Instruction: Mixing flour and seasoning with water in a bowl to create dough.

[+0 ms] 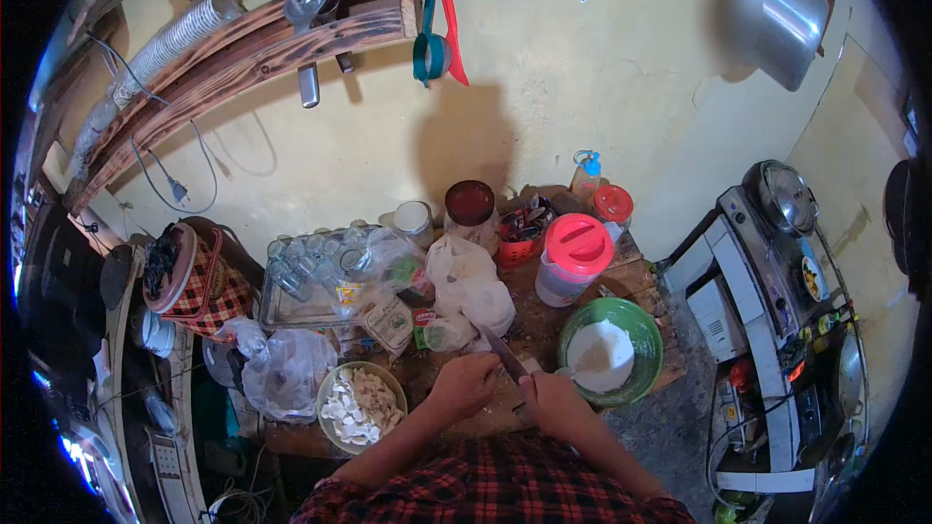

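My right hand (550, 402) grips the handle of a kitchen knife (504, 354), its blade pointing up and to the left. Close to the blade, on the left, my left hand (466, 383) has its fingers curled; whether it holds anything is hidden. A small pale piece (532, 364) lies just beyond my right hand. Left of my hands, a bowl (399, 387) contains white and light brown cut pieces (358, 407). On the right is a green plastic basin (649, 349) with white powder (601, 356) in it.
Along the wooden table (502, 418) stand a pitcher with a red lid (579, 251), white plastic bags (466, 280), a metal tray (273, 309) of glasses and a jar with a dark lid (470, 205). A stove (757, 262) stands at the right.
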A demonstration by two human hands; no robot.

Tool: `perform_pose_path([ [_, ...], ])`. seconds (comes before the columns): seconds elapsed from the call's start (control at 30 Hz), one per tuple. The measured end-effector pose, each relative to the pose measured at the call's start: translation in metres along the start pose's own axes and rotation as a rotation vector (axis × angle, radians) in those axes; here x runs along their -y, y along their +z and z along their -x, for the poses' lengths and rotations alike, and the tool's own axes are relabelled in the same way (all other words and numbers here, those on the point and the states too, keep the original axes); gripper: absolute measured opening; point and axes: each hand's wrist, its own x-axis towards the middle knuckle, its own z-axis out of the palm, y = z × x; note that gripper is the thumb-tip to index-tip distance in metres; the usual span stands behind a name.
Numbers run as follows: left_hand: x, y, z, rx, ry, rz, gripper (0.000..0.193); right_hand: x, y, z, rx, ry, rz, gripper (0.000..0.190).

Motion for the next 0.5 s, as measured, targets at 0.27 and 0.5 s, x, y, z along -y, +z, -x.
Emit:
perform_pose_path([
  [0.27,-0.003,0.002,0.011,-0.04,-0.07,-0.07,0.013,-0.003,0.01,-0.007,-0.036,-0.053,-0.035,0.038],
  [0.5,-0.001,0.002,0.024,-0.084,-0.128,-0.059,0.013,-0.004,0.018,-0.009,0.051,-0.079,-0.004,0.041],
])
